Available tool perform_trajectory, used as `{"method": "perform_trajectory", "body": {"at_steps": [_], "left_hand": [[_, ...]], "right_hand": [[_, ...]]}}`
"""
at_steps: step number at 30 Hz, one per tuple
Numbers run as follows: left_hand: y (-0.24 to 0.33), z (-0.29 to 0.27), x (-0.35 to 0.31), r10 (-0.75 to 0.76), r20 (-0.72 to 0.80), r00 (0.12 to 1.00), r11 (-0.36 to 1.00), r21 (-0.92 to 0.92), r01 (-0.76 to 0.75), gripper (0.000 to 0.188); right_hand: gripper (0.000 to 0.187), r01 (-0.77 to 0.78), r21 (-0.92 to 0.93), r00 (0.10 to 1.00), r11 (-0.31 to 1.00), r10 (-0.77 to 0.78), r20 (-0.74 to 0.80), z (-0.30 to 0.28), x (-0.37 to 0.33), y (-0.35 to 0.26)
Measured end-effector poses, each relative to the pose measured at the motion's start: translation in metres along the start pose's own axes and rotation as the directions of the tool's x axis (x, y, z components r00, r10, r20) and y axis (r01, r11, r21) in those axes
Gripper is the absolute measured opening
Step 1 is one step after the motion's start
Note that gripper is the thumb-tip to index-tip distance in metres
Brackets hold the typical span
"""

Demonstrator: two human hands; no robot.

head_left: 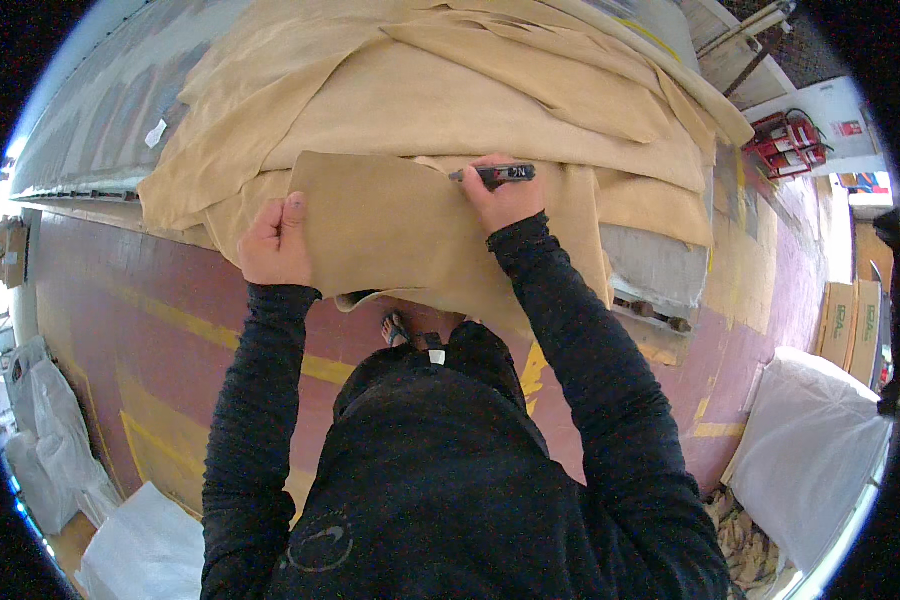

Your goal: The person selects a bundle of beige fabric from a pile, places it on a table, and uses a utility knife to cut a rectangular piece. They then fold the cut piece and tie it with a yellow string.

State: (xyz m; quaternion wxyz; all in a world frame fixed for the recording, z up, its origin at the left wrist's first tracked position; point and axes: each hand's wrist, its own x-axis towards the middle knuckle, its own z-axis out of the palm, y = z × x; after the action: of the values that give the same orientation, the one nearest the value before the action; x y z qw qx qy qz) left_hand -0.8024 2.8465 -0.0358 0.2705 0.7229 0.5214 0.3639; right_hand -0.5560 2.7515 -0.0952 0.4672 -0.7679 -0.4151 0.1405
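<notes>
A tan leather hide has its near part turned up toward me, showing a darker tan face. My left hand is closed on the left edge of this flap, thumb on top. In my right hand is a black marker pen, lying nearly level with its tip pointing left, close to the flap's upper right edge. From this view I cannot tell whether the tip touches the leather. More tan hides lie layered in a pile beyond my hands, with uneven, overlapping edges.
The pile rests on a grey table with bolts on its near side. Red fire extinguishers stand at the far right. Plastic-covered stacks are at right and lower left, with cardboard boxes at right. Yellow lines mark the reddish floor.
</notes>
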Motion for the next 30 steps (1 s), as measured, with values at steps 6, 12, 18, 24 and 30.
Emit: {"method": "perform_trajectory", "body": {"at_steps": [6,12,18,24,30], "left_hand": [[0.002,-0.001,-0.004,0.145,-0.051,0.988,0.985,-0.083,-0.149,0.036],[0.007,-0.006,-0.005,0.133,0.008,0.991,0.983,-0.125,-0.131,0.033],[0.01,-0.008,-0.005,0.252,-0.026,0.967,0.951,-0.178,-0.252,0.033],[0.018,-0.015,-0.011,0.285,0.008,0.959,0.942,-0.188,-0.278,0.033],[0.025,-0.017,-0.017,0.306,-0.011,0.952,0.915,-0.272,-0.298,0.034]], "right_hand": [[0.02,-0.075,0.088,0.979,0.993,0.091,-0.185,0.012,-0.031,-0.01],[0.018,-0.066,0.208,0.951,0.976,0.124,-0.282,0.022,-0.056,-0.015],[0.019,-0.1,0.156,0.928,0.983,0.148,-0.343,0.024,-0.082,-0.022],[0.014,-0.095,0.158,0.9,0.983,0.152,-0.409,0.025,-0.098,-0.032],[0.013,-0.07,0.153,0.897,0.986,0.129,-0.423,0.027,-0.113,-0.033]]}}
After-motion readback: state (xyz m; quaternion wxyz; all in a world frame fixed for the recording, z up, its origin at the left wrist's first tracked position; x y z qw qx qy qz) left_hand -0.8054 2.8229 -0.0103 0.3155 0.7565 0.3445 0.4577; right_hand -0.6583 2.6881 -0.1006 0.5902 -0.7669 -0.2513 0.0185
